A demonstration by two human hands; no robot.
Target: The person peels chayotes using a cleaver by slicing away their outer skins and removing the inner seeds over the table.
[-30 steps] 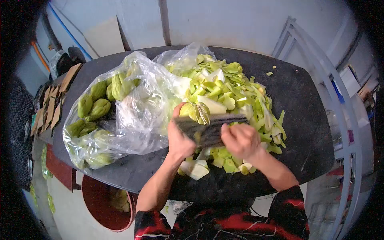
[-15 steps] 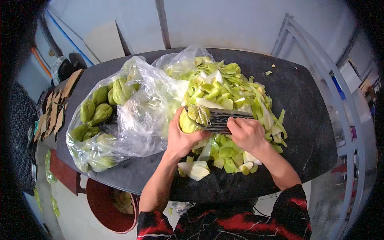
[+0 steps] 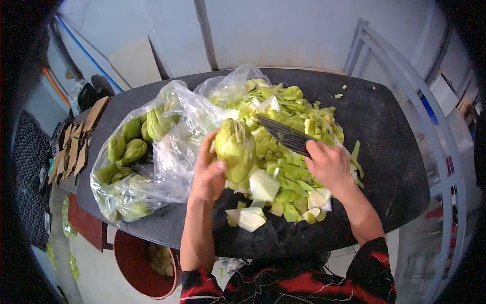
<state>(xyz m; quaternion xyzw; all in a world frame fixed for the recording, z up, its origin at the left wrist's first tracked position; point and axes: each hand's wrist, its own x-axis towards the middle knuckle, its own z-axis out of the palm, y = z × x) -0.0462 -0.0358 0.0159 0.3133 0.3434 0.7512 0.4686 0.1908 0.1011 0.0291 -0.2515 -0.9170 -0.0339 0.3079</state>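
Note:
My left hand [image 3: 209, 175] holds a pale green chayote [image 3: 236, 151] upright, thumb and fingers around its left side. A dark, streaked knife [image 3: 284, 135] is in my right hand [image 3: 329, 163], its blade pointing up and left, apart from the chayote. Beneath and behind both hands lies a heap of green peels and pale cut pieces [image 3: 291, 175]. To the left, a clear plastic bag [image 3: 174, 175] contains several whole green chayotes [image 3: 133, 151]. A pale cut piece [image 3: 251, 219] rests near the front of the heap.
The dark table [image 3: 385, 152] has a few small scraps at its back right. Below its front left edge stands a red-brown bin [image 3: 132, 268] with pale pieces inside. Grey metal rails [image 3: 439, 152] rise at the right, and cardboard strips [image 3: 76, 147] lie at the left.
The knife has come away from the chayote and now angles up and left. My left hand has turned the chayote upright. Another pale piece now shows on the heap below the hands.

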